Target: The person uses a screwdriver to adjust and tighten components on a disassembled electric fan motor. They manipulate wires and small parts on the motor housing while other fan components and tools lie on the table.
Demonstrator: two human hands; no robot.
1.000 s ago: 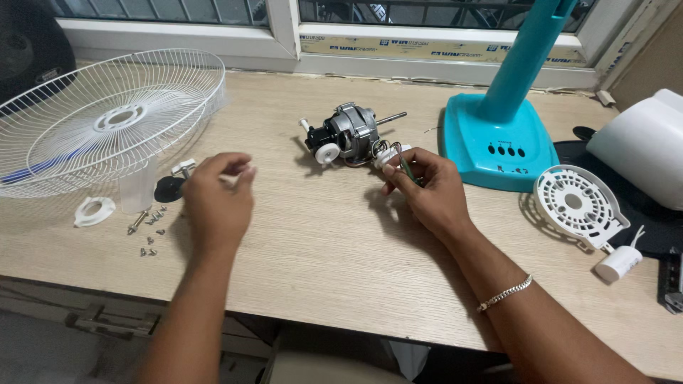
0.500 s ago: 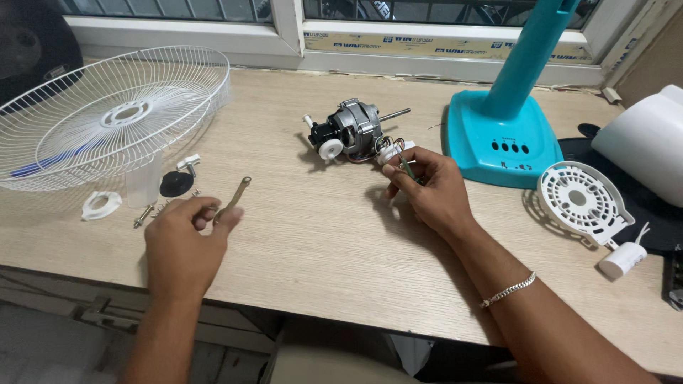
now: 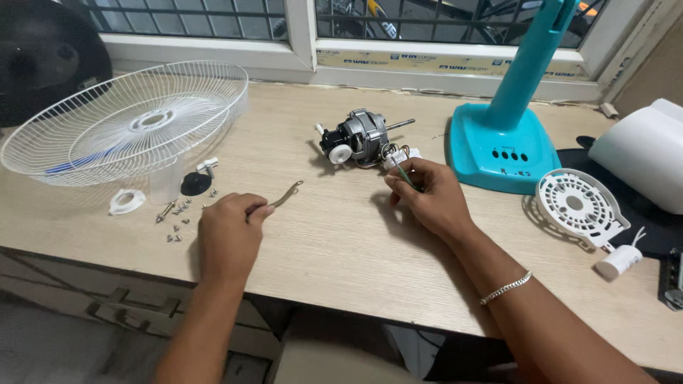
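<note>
My left hand [image 3: 229, 235] pinches a small curved metal link arm [image 3: 286, 194] just above the wooden table, its free end pointing right. My right hand [image 3: 429, 195] is closed around a thin green-handled tool [image 3: 404, 173] and the wires beside a grey fan motor [image 3: 359, 136] that lies on its side with its shaft toward the right. Several small screws [image 3: 176, 213] are scattered left of my left hand.
A white wire fan guard [image 3: 128, 128] lies at the left, with a white ring [image 3: 127, 201] and a black knob [image 3: 194, 183] below it. A teal fan stand base [image 3: 504, 146], a white round motor cover [image 3: 575, 205], a white capacitor [image 3: 617, 262] and a white housing [image 3: 640, 153] sit at the right.
My left hand has picked the metal link arm up from beside the screws and carried it toward the table's near edge, then slightly right. My right hand stays by the motor.
</note>
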